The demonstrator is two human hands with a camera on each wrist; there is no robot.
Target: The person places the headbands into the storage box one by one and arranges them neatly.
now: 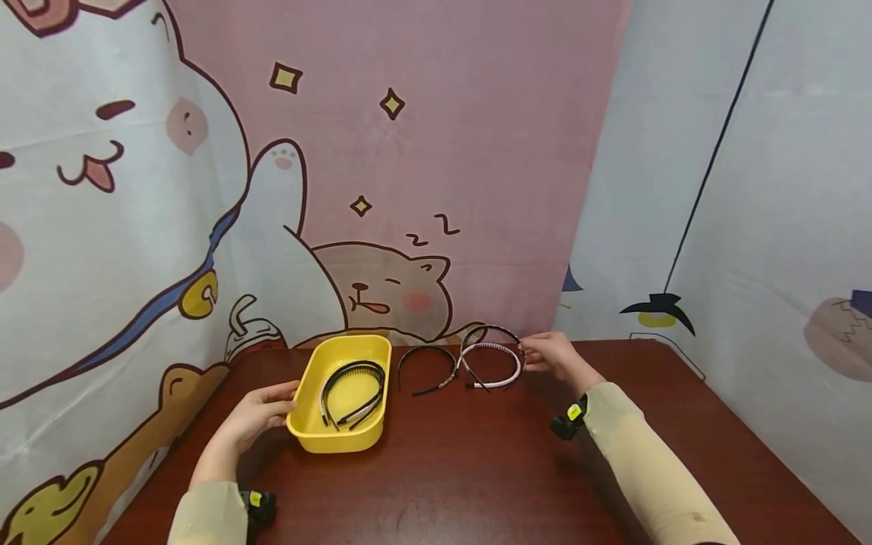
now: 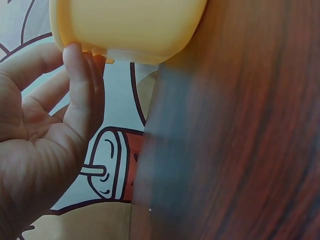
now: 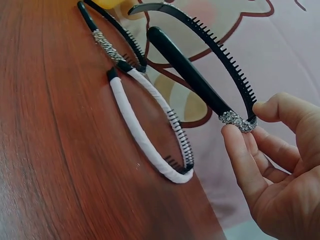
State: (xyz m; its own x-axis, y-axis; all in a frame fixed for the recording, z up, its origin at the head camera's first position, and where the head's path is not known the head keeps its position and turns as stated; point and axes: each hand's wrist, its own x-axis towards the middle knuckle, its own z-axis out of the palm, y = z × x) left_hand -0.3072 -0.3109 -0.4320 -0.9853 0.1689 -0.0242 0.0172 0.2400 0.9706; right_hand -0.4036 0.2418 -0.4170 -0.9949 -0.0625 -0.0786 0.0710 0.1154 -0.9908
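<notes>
My right hand (image 1: 555, 354) pinches a black toothed headband with a glittery silver section (image 3: 187, 72) between thumb and fingers, raised above the table. Below it lies a white fabric-wrapped headband (image 3: 137, 132) with black teeth. Beside that, a black headband with a silvery-gold beaded section (image 3: 106, 45) rests on the table, overlapping the white one's end in this view. On the left, my left hand (image 1: 255, 416) grips the side rim of a yellow plastic basin (image 1: 341, 443). Several dark headbands (image 1: 356, 367) lie together inside the basin.
The dark red-brown wooden table (image 1: 470, 469) runs back to a wall hung with a cartoon-animal cloth (image 1: 504, 151). Another pale cloth wall (image 1: 770, 250) borders the table on the right. Each wrist wears a small black camera.
</notes>
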